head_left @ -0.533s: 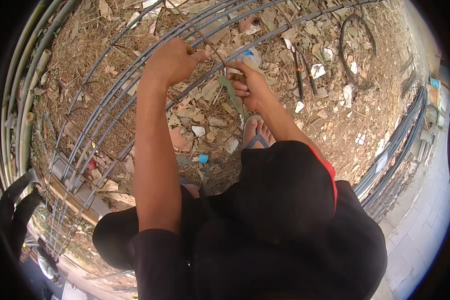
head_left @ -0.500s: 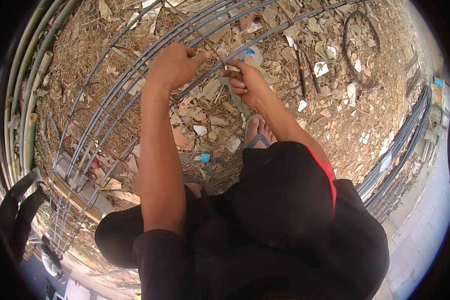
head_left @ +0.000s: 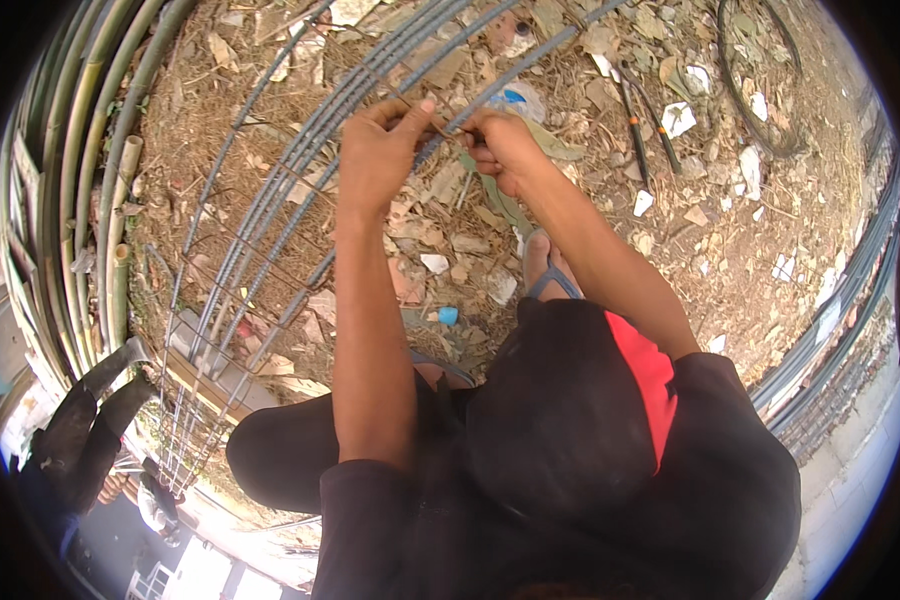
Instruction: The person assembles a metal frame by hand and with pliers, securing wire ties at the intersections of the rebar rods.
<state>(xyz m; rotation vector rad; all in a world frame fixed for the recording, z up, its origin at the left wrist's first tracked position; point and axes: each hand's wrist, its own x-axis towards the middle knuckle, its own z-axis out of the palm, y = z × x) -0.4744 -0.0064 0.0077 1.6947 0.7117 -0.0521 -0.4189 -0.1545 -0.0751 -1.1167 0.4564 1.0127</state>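
Note:
A cage of long grey ribbed steel bars (head_left: 315,140) curves across the ground, crossed by thin rusty stirrups. My left hand (head_left: 380,155) reaches over the near bars, its fingers curled and thumb raised, closed around a thin rusty rod (head_left: 443,124) at the nearest bar. From the other side of that bar my right hand (head_left: 508,150) meets it, fingers bent in and pressed together at the rod. Whatever is pinched in the right fingers is too small and hidden to make out. The hands are a short gap apart.
Pincers (head_left: 635,120) with orange-and-black handles lie to the right, near a black coiled hose or cable (head_left: 727,85). Bamboo poles (head_left: 85,180) line the left; bundled dark rods (head_left: 835,325) run along the right. A blue cap (head_left: 448,315) lies by my feet. Another person's legs (head_left: 95,410) show lower left.
My view has shifted, so the scene sits further right. The left hand has turned thumb up, and the right hand's fingers have curled in tighter at the bar.

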